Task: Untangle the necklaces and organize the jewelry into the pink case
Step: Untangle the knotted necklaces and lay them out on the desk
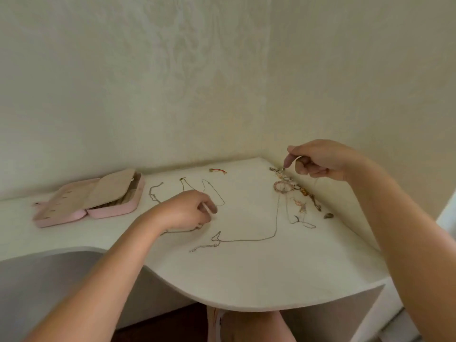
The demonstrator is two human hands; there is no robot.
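Note:
The pink case (112,210) lies open at the left of the white desk (246,280), its beige inner flap folded over. My right hand (318,160) is raised near the corner, pinching the top of a tangled cluster of jewelry (283,180) with a pink bead bracelet in it. A long thin silver chain (259,239) hangs from that cluster and trails left across the desk. My left hand (190,211) rests on the desk, its fingers pinched on the chain's other end. Two more thin chains (214,191) lie just behind my left hand.
A small red piece (218,170) lies by the back wall. More loose pieces (306,206) and a small dark stone (328,215) sit along the right wall. The desk's curved front edge drops off near me, and walls close the back and right.

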